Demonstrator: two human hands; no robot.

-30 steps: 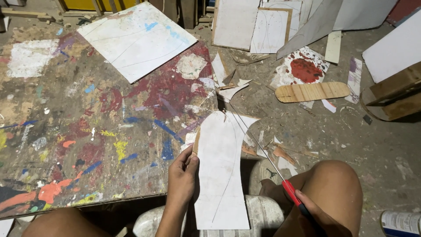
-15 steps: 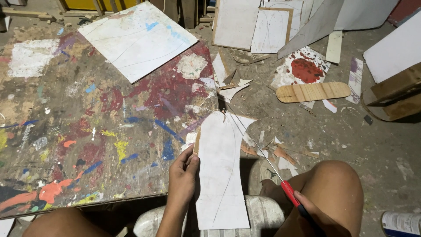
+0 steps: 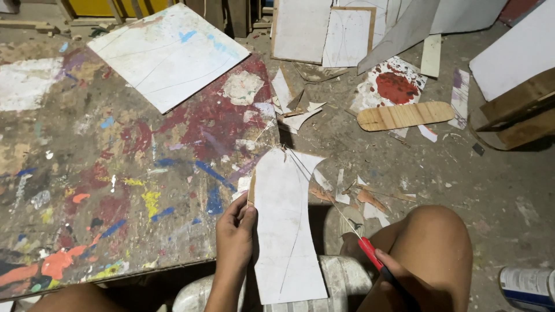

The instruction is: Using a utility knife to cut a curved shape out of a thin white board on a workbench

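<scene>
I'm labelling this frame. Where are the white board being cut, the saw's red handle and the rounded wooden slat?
White board (image 3: 286,231): head view, middle of its white face.
Red handle (image 3: 370,253): head view, red grip above the right hand.
Wooden slat (image 3: 404,115): head view, centre of its top face.

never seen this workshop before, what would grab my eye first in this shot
Probably the paint-splattered board filling the left side, streaked red, blue and yellow. At bottom centre the left hand grips the edge of a white curved sheet, while the right hand holds a thin saw with a red handle against its top. Off-cuts litter the floor beyond, with a round-ended wooden plank at upper right.
</scene>
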